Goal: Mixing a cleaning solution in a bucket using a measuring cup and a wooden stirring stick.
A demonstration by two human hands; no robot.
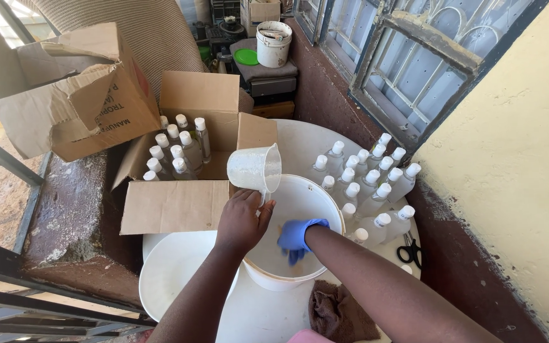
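Note:
My left hand [243, 219] grips the handle of a white plastic jug [255, 168], held tilted over a white bucket [335, 213]. My right hand [297, 236], in a blue glove, reaches down inside the bucket and touches its inner wall or bottom; what its fingers hold cannot be seen. The bucket stands on a round white table [300, 136].
An open cardboard box [179, 206] with several white-capped clear bottles [182, 149] stands left of the bucket. More capped bottles [370, 184] crowd the table's right side. Black scissors [409, 249], a brown cloth [338, 311], a white lid [173, 273] and a torn box [77, 95] lie around.

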